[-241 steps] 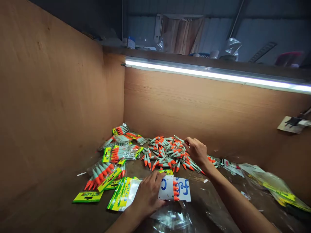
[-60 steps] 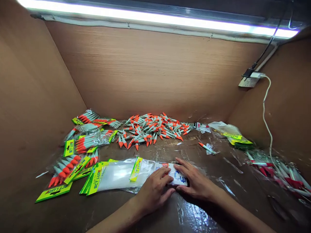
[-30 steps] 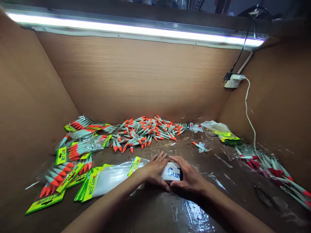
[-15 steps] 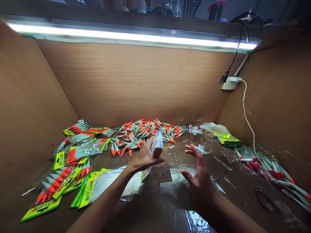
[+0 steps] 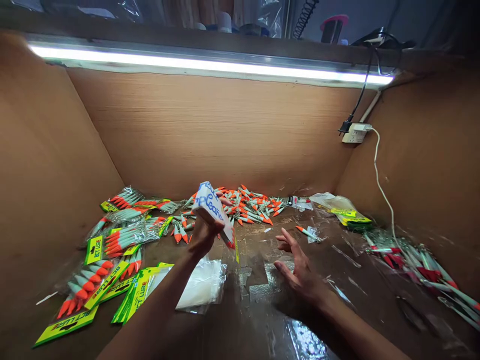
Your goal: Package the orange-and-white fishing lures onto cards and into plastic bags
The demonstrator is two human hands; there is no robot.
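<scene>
My left hand [image 5: 204, 237] grips a small white block or box [image 5: 212, 205] with blue lettering, tilted in the air in front of the pile of lures [image 5: 251, 205]. What the block is made of I cannot tell. A bit of orange and a yellow strip [image 5: 237, 251] show just below it. My right hand [image 5: 298, 270] hovers above the brown table with fingers apart, holding nothing. Close beyond its fingertips lies a single orange-and-pale lure [image 5: 308, 233]. Partly behind my left forearm are empty clear bags [image 5: 204, 287] with yellow-green header cards [image 5: 140, 290].
Packed lure bags [image 5: 129, 237] heap up at the left. On the right lie more bags [image 5: 348, 215], a pile of red-and-white lures [image 5: 423, 270] and dark pliers [image 5: 410, 312]. A white cable [image 5: 382, 185] hangs from the socket [image 5: 356, 133]. Board walls enclose three sides.
My left hand has moved left and turned the white block, so its lettered broad face now shows. My right hand stays open in nearly the same place.
</scene>
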